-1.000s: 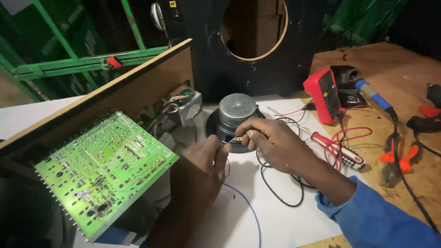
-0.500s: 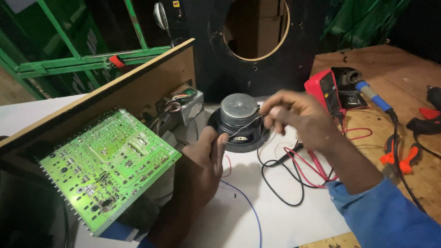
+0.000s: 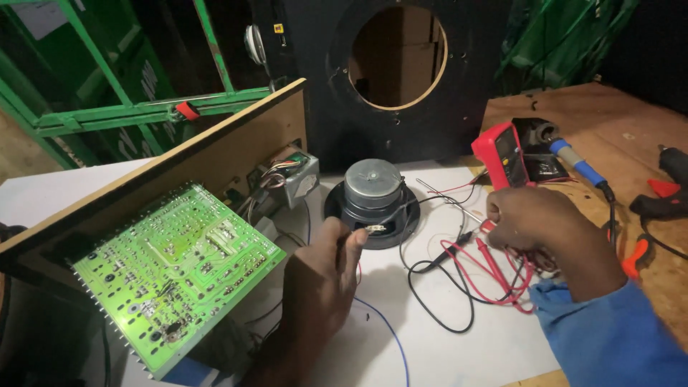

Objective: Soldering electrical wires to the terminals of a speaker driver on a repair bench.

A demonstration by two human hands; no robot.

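Observation:
A small black speaker [image 3: 373, 197] lies magnet-up on the white sheet [image 3: 466, 344]. My left hand [image 3: 322, 279] reaches up from below, and its thumb and fingertips pinch the small terminal tab [image 3: 374, 229] on the speaker's near rim. My right hand [image 3: 548, 233] sits to the right of the speaker, fingers closed over the red test leads [image 3: 494, 269]. A thin silvery wire [image 3: 448, 199] sticks out leftward from its fingertips. A black probe [image 3: 459, 240] lies just left of this hand. The red multimeter [image 3: 502, 154] stands right behind it.
A green circuit board [image 3: 172, 265] hangs off a tilted wooden panel [image 3: 179, 161] at left. A black speaker cabinet with a round hole [image 3: 459, 93] stands behind. On the wooden table at right lie a blue-handled soldering iron [image 3: 573, 161], a glue gun [image 3: 670, 193] and orange-handled pliers [image 3: 634, 254].
My right hand has lifted off the speaker's top and moved right and down to the test leads by the multimeter. The left hand has stayed at the speaker's rim.

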